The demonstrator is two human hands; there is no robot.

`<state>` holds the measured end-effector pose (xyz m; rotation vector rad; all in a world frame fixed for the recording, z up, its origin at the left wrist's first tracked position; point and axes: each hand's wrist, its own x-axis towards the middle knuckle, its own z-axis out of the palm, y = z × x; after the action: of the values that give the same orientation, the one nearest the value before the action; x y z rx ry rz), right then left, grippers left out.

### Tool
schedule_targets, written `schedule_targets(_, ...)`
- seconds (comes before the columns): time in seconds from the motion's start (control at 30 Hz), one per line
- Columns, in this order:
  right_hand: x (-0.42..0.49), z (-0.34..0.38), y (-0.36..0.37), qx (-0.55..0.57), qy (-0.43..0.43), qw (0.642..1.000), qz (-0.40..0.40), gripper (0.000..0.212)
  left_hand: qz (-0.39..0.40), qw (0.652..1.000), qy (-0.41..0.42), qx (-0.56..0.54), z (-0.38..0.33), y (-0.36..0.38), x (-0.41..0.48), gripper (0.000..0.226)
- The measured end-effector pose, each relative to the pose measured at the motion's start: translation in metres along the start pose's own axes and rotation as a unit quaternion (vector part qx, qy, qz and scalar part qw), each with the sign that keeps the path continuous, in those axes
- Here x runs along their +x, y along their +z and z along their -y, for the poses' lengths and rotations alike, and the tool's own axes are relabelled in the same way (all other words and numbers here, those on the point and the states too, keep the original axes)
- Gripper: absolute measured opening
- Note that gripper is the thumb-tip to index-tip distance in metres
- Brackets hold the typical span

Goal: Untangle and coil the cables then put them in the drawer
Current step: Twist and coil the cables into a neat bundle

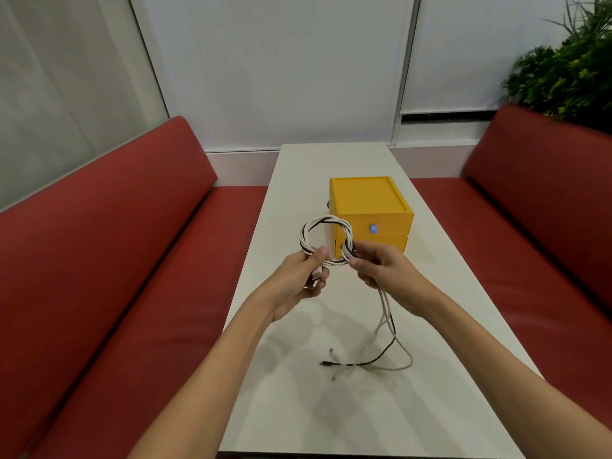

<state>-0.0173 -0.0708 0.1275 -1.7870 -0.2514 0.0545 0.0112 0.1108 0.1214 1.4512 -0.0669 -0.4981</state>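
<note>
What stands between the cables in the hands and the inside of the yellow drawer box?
Only its own fronts: the upper drawer and lower drawer of the yellow drawer box both look shut. The cable loop, gripped by the left hand and right hand, is held just before it, nothing else between.

no text, label, brand or number can be read on anything here.

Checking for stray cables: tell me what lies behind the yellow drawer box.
A small dark loop peeks out at the back left edge of the yellow drawer box; the box covers whatever else lies behind.
</note>
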Motion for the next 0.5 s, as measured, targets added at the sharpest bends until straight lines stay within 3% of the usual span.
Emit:
schedule_targets(0.07, 0.003, 0.001, 0.0, 0.077, 0.026, 0.997, -0.016, 0.022, 0.023, 1.0, -0.012, -0.013, 0.003, 0.0, -0.001, 0.026)
schedule_targets(0.13, 0.005, 0.003, -0.003, 0.08, 0.048, 0.995, -0.021, 0.022, 0.047, 0.998, -0.023, 0.025, 0.004, -0.005, -0.003, 0.029)
schedule_targets(0.2, 0.006, 0.004, -0.006, 0.037, 0.058, 0.997, -0.019, 0.02, 0.057, 0.996, -0.024, 0.06, 0.002, -0.012, -0.005, 0.031)
schedule_targets(0.33, 0.008, 0.01, -0.006, -0.079, 0.032, 0.996, 0.01, 0.02, -0.018, 0.997, 0.035, 0.06, -0.024, -0.018, 0.002, 0.037)
schedule_targets(0.4, 0.009, 0.014, -0.003, -0.131, 0.015, 0.991, 0.03, 0.02, -0.035, 0.988, 0.085, 0.127, -0.04, -0.014, 0.004, 0.035)
schedule_targets(0.5, 0.013, 0.019, 0.001, -0.17, 0.001, 0.984, 0.047, 0.017, 0.0, 0.955, 0.102, 0.278, -0.056, -0.005, 0.004, 0.033)
